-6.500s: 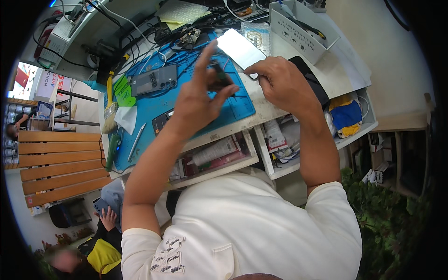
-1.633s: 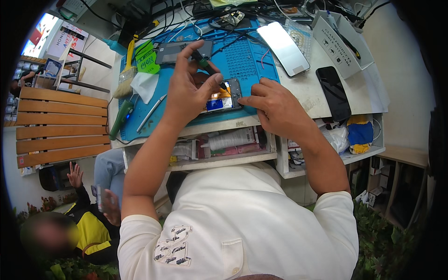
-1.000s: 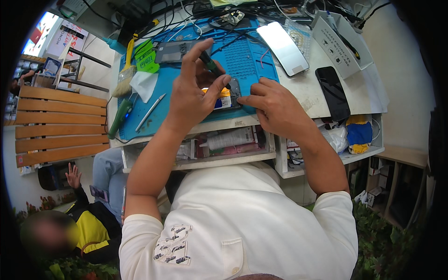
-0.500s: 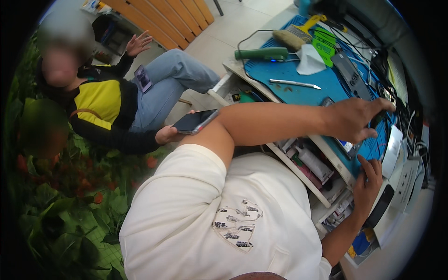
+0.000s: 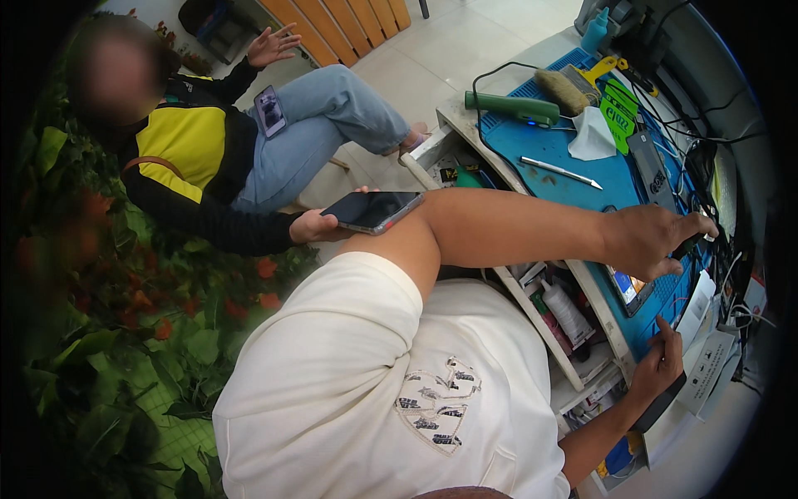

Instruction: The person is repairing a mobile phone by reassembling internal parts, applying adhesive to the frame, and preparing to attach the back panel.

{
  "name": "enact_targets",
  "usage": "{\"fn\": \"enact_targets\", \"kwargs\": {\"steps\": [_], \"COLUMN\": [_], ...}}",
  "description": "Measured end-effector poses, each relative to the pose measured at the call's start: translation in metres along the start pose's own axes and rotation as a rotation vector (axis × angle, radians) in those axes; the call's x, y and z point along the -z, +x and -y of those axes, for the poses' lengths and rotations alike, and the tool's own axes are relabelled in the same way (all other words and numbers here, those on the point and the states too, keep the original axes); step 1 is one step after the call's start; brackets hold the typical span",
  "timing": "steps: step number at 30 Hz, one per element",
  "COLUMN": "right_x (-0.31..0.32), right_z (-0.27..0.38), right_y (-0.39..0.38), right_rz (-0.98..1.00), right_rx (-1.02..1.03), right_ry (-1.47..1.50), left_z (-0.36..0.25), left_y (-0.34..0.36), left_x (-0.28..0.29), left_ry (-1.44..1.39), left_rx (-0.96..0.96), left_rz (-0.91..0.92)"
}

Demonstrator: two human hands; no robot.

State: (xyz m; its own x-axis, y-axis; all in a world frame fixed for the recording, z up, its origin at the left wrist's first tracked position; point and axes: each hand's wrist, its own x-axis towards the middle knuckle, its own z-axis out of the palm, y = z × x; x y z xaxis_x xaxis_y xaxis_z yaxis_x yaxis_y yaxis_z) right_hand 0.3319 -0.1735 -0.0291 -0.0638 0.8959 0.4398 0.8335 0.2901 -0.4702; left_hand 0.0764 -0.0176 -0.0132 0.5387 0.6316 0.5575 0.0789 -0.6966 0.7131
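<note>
My left arm reaches across to the blue work mat (image 5: pixel 557 195). The fingers of my left hand (image 5: pixel 652 241) close around a small dark object (image 5: pixel 688 244); its kind cannot be made out. Partly hidden beneath that hand lies a phone (image 5: pixel 625 287) with a lit screen. At the mat's near right edge, my right hand (image 5: pixel 659 362) shows nothing in it, with one finger stretched out and the others bent. A black slab-like object (image 5: pixel 661 403) lies beside its wrist. Close to my left elbow, another person's hand (image 5: pixel 314 226) holds out a dark-screened phone (image 5: pixel 374 211).
On the mat lie a green handheld tool (image 5: pixel 514 108), a brush (image 5: pixel 573 87), a craft knife (image 5: pixel 561 172), a white tissue (image 5: pixel 593 133) and a bright green card (image 5: pixel 618 114). Cables (image 5: pixel 706 175) crowd the far right. An open drawer (image 5: pixel 565 314) holds tubes. The person (image 5: pixel 195 158) sits at left.
The whole view has shifted, so the desk sits further right and lower. My right hand has drawn slightly away from the lit phone, its fingers bending more. My left hand keeps its grip.
</note>
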Motion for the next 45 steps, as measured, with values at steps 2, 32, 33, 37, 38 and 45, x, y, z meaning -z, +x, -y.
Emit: {"fn": "enact_targets", "kwargs": {"steps": [2,32,33,37,38,45], "right_x": [-0.002,-0.001,0.0,0.002,0.003,0.003], "right_z": [0.007,0.032,0.031,0.03,0.03,0.028], "right_y": [-0.008,0.004,0.004,0.004,0.004,0.004], "right_rz": [-0.005,0.105,0.094,0.074,0.076,0.066], "right_rx": [-0.082,0.16,0.161,0.161,0.159,0.154], "right_ry": [0.03,-0.001,0.002,0.012,0.014,0.015], "left_z": [-0.006,-0.011,-0.012,-0.014,-0.013,-0.014], "left_y": [0.003,0.023,0.024,0.025,0.025,0.024], "left_x": [-0.001,-0.024,-0.024,-0.024,-0.024,-0.025], "left_ry": [-0.013,-0.164,-0.152,-0.132,-0.135,-0.144], "left_rx": [0.057,0.546,0.545,0.545,0.546,0.532], "left_rz": [0.093,0.145,0.149,0.155,0.155,0.163]}}
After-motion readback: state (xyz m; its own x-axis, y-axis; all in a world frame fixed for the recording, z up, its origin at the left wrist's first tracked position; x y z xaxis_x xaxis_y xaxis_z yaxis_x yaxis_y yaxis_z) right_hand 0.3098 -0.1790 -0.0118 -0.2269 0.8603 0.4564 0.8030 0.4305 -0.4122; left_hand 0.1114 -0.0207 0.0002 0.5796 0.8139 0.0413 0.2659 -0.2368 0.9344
